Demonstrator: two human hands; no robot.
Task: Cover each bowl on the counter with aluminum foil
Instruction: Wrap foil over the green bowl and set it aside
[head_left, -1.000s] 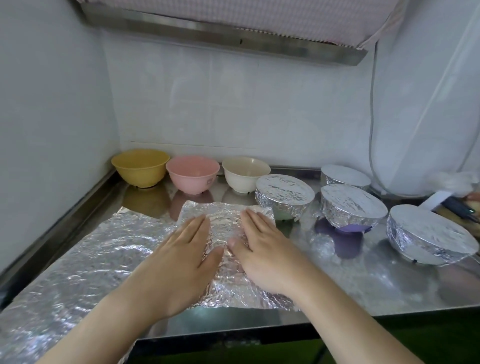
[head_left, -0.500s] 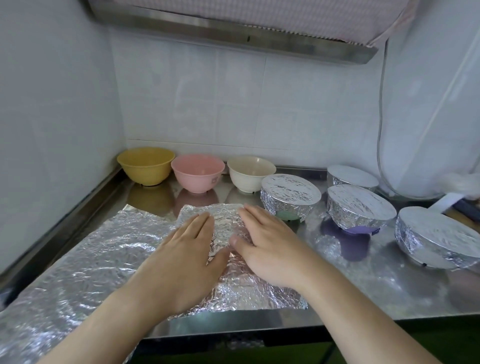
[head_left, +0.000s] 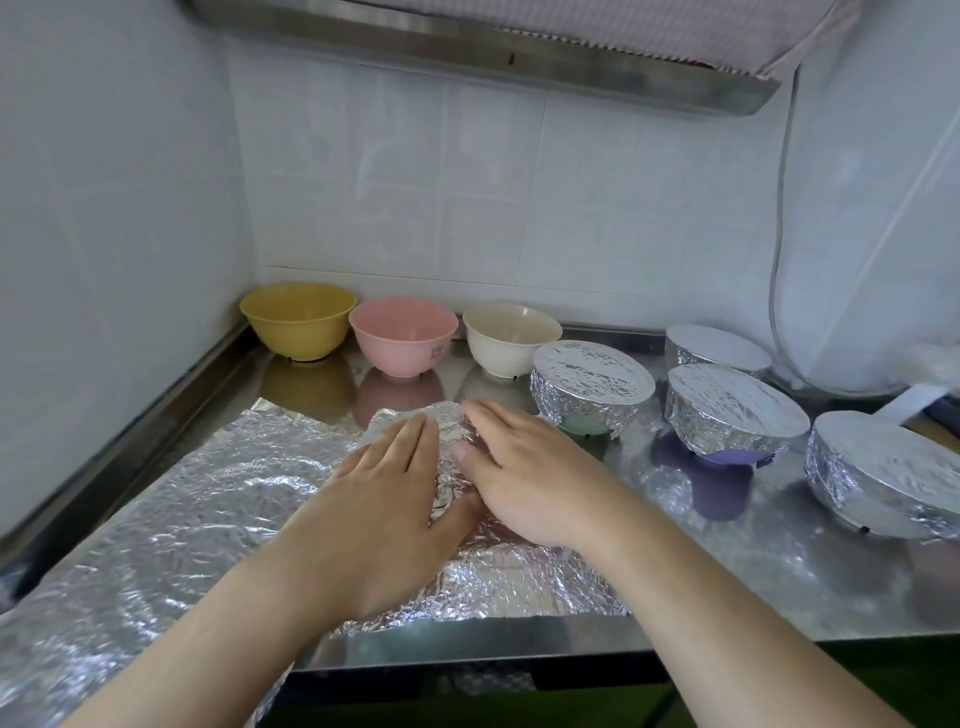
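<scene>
While both your hands lie flat, fingers straight, your left hand (head_left: 384, 504) and right hand (head_left: 524, 478) press the crumpled foil sheet (head_left: 197, 509) on the steel table (head_left: 779, 566), gripping nothing. The yellow bowl (head_left: 297, 319), pink bowl (head_left: 402, 335) and cream bowl (head_left: 511, 338) stand uncovered at the back wall. Foil this wrinkled could tear if you drag your palms hard, I'd judge.

Under my hands the foil sheet (head_left: 171, 519) is crinkled silver on the shiny steel desk (head_left: 779, 571). Behind it I see a mustard-yellow bowl (head_left: 297, 319), a pink bowl (head_left: 403, 335) and a cream bowl (head_left: 511, 338), against white wall tiles (head_left: 467, 182).
</scene>
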